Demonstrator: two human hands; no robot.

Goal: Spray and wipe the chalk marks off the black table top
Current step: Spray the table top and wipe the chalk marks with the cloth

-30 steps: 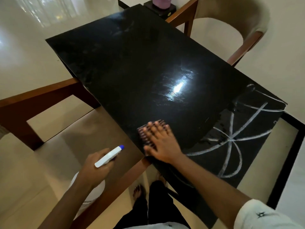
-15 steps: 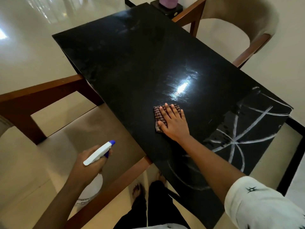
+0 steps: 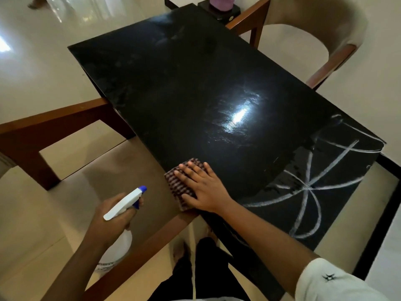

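The black table top runs from the upper left to the lower right. White chalk marks, crossing lines and loops, cover its right end. My right hand lies flat on a dark checked cloth at the table's near edge, left of the chalk. My left hand holds a white spray bottle with a blue nozzle, off the table over a chair seat, nozzle toward the table.
A wooden chair with a beige seat stands under my left hand. Another beige chair is at the far right side. A pink object on a black stand sits beyond the table. My legs and feet show below.
My right hand pushed the cloth away toward the table's middle, then drew it back to the near edge. The bottle hand stayed off the table's left side.
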